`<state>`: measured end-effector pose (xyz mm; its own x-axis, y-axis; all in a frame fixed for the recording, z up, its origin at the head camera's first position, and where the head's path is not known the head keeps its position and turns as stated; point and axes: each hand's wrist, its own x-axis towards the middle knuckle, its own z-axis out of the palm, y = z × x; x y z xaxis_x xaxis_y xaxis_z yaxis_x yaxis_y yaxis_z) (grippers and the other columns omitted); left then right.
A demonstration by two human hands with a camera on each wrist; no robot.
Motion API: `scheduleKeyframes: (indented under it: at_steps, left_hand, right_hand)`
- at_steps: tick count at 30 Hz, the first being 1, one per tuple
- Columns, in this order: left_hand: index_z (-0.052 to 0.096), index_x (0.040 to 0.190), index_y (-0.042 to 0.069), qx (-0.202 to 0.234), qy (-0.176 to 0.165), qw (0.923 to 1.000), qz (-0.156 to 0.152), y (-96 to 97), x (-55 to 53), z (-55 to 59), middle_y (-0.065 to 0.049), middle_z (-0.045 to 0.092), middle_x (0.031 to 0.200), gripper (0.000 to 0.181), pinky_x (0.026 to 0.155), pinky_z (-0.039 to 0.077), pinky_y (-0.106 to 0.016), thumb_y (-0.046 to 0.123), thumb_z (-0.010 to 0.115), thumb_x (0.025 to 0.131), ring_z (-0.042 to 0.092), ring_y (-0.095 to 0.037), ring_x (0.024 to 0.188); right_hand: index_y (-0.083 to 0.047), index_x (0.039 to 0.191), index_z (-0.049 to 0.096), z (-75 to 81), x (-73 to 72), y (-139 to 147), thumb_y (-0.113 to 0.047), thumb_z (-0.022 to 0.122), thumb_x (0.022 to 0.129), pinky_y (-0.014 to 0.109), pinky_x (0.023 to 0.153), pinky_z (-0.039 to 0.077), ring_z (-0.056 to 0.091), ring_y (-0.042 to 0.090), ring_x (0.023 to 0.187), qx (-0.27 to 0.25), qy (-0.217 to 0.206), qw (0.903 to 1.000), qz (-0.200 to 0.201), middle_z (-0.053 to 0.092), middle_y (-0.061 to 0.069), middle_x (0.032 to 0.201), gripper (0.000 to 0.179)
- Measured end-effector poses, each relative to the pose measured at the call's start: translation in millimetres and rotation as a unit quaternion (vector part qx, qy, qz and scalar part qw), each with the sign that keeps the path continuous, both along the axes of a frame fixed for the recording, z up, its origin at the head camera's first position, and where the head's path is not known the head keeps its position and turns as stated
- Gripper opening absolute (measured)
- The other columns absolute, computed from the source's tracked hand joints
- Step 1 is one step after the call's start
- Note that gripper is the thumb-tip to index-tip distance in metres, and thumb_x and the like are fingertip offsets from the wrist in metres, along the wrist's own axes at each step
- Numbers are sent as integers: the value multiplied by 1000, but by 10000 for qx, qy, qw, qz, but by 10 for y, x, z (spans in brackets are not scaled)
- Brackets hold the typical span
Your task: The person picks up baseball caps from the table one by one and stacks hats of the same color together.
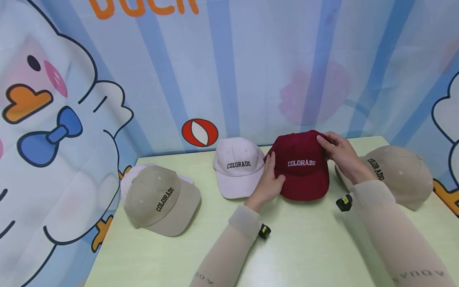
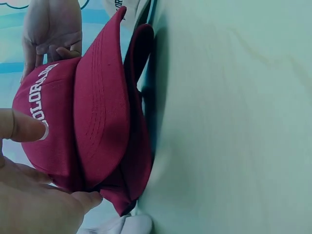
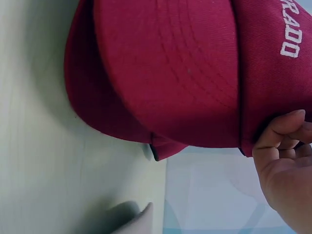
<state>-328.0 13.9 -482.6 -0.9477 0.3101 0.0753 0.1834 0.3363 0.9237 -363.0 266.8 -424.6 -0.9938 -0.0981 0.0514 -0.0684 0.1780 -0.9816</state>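
Observation:
A maroon baseball cap (image 1: 301, 163) with white COLORADO lettering faces me near the table's back edge. In both wrist views a second maroon cap (image 2: 139, 161) shows beneath it, its brim under the upper one. My left hand (image 1: 267, 183) holds the upper cap by its left side, fingers along the crown and thumb toward the brim. On the other side my right hand (image 1: 342, 153) pinches the crown's edge between thumb and fingers. Just left of my left hand sits a white COLORADO cap (image 1: 238, 167). Behind my right wrist lies a beige cap (image 1: 405, 171).
At the table's left, another beige cap (image 1: 161, 199) rests over a white cap (image 1: 130, 179), which it mostly covers. The pale table (image 1: 150, 259) ends at a cartoon-printed cloth backdrop (image 1: 251, 79). A small black device is at each wrist.

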Motion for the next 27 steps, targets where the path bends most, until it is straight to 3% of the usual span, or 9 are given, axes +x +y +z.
scheduleKeyframes:
  at_steps: [8,12,16,20,27]
  left_hand:
    - [3,168,16,-76,-89,9999,123,44,-23,-53,-14,-1,175,81,131,13,-45,14,48,100,5,-26,162]
    - [1,168,16,-79,-138,9997,178,65,-30,-85,-17,-1,175,85,131,12,-45,15,51,99,4,-28,162]
    - [0,168,19,-92,-194,9996,206,80,-35,-112,-18,-2,174,87,131,13,-45,15,52,98,4,-29,162]
    - [-1,168,19,-159,-239,9994,212,94,-30,-113,-19,-4,174,87,131,14,-44,16,53,99,6,-29,162]
    - [-1,168,17,-246,-307,9990,206,109,-18,-105,-20,-5,174,88,131,14,-45,16,54,98,7,-32,161]
  right_hand:
    - [-23,114,59,-63,-71,-71,-45,57,104,21,69,50,57,3,76,-183,-315,9991,-216,58,-13,96,24]
    - [-17,136,54,-94,-80,-133,-48,54,105,21,72,49,54,4,79,236,-335,9985,-373,53,-10,108,43]
    - [-7,157,38,-129,-95,-175,-46,52,107,21,74,51,53,6,83,641,-340,9960,-528,49,-1,127,65]
    - [-7,161,33,-141,-87,-191,-44,52,107,21,73,52,53,7,83,815,-318,9945,-576,44,7,137,67]
    - [-7,162,30,-189,-60,-192,-46,51,107,20,74,52,54,7,84,887,-320,9942,-526,43,8,135,69]
